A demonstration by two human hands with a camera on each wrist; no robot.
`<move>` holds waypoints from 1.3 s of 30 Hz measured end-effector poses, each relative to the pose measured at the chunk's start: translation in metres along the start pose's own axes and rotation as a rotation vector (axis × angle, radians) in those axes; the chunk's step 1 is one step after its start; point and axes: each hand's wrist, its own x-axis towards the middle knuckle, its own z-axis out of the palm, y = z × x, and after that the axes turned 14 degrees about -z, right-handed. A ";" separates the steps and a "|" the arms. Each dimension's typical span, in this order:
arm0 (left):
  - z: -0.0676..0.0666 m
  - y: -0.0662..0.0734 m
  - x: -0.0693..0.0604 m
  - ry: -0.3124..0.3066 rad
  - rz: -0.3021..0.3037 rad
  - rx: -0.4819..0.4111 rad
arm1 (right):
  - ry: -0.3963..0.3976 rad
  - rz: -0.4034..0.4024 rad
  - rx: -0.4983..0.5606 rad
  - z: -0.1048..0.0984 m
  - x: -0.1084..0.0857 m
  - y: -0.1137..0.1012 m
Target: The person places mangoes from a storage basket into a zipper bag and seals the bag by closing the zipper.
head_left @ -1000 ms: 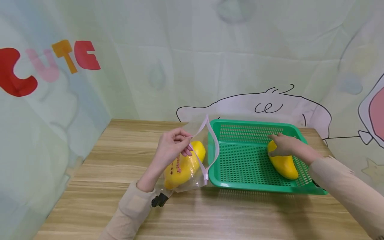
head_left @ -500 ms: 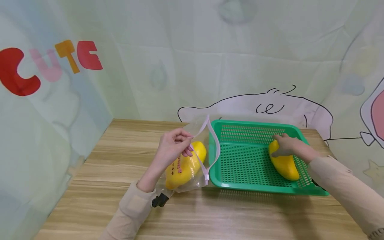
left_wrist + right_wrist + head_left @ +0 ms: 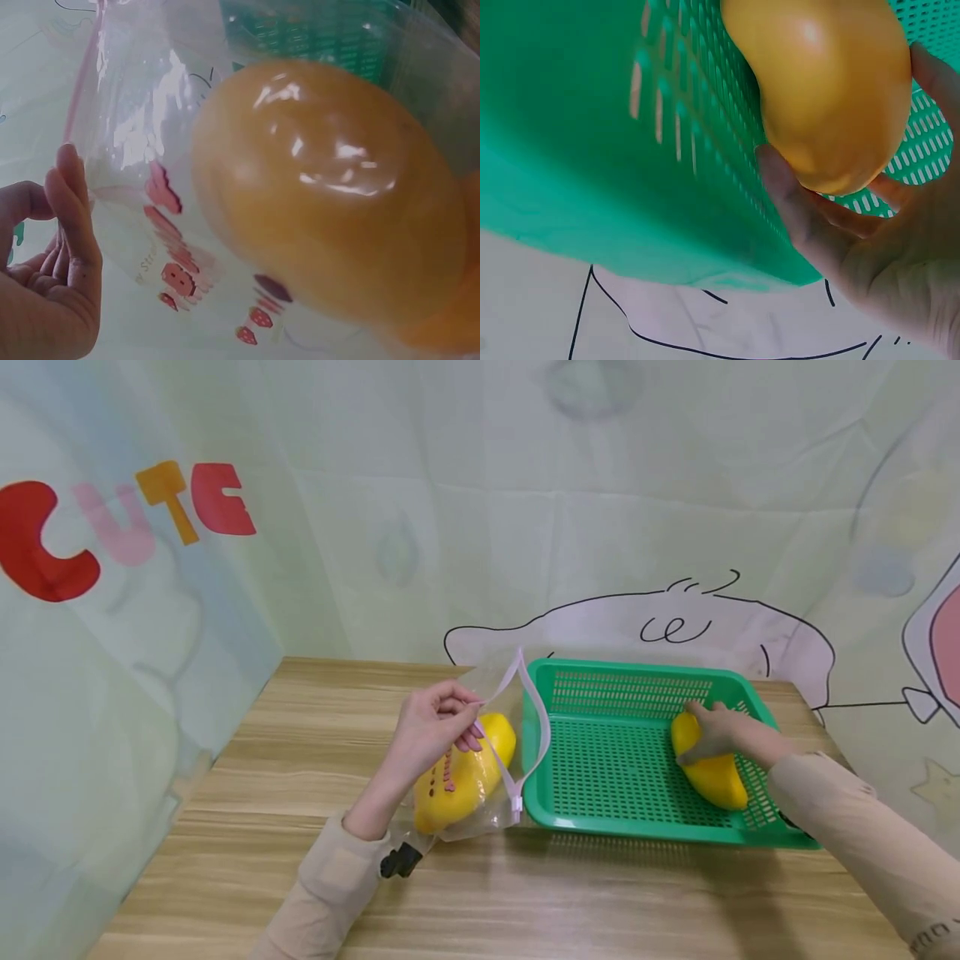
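Slider (image 3: 517, 805) shows from head only; left hand (image 3: 437, 718) pinches bag (image 3: 483, 814), right hand (image 3: 717, 732) grips mango (image 3: 829, 90).

Room above basket (image 3: 607, 768) — walled, bag (image 3: 459, 781) beside

Wood-grain table (image 3: 300, 760), green basket (image 3: 630, 828), bag (image 3: 487, 817) apparently atop

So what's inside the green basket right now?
One yellow fruit lies in the basket, toward its right end; the right hand grips the fruit's far end. Whatever is directly beneath them is covered, so I can't see it.
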 end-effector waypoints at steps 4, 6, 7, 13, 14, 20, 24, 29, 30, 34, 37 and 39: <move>0.000 0.000 0.000 0.002 -0.008 0.005 | -0.011 0.016 0.009 0.002 0.002 -0.002; 0.000 0.000 0.000 0.003 -0.013 0.005 | -0.012 0.016 0.002 0.003 0.003 -0.002; 0.001 0.000 0.000 0.003 -0.014 0.004 | -0.011 0.015 -0.005 0.004 0.003 -0.002; 0.002 0.001 0.000 -0.002 -0.014 0.003 | -0.009 0.014 -0.024 0.007 0.005 -0.003; 0.002 0.000 0.001 -0.003 -0.013 0.004 | -0.011 0.014 -0.016 0.007 0.005 -0.003; 0.002 -0.001 0.002 -0.003 -0.016 0.004 | -0.033 0.013 0.057 0.006 0.006 -0.004; 0.003 -0.002 0.002 -0.006 -0.016 0.004 | -0.047 0.007 0.067 0.007 0.006 -0.003; 0.002 -0.002 0.002 -0.003 -0.013 0.000 | -0.053 -0.005 0.056 0.007 0.008 -0.004; 0.002 -0.002 0.002 -0.001 -0.014 0.000 | -0.048 -0.005 0.058 0.007 0.008 -0.005; 0.003 -0.002 0.002 0.003 -0.018 0.002 | -0.023 0.011 0.076 0.008 0.008 -0.005; 0.003 -0.003 0.002 0.001 -0.013 0.006 | -0.012 0.027 0.089 0.009 0.007 -0.005; 0.004 -0.003 0.002 0.001 -0.012 0.006 | -0.012 0.033 0.087 0.009 0.007 -0.005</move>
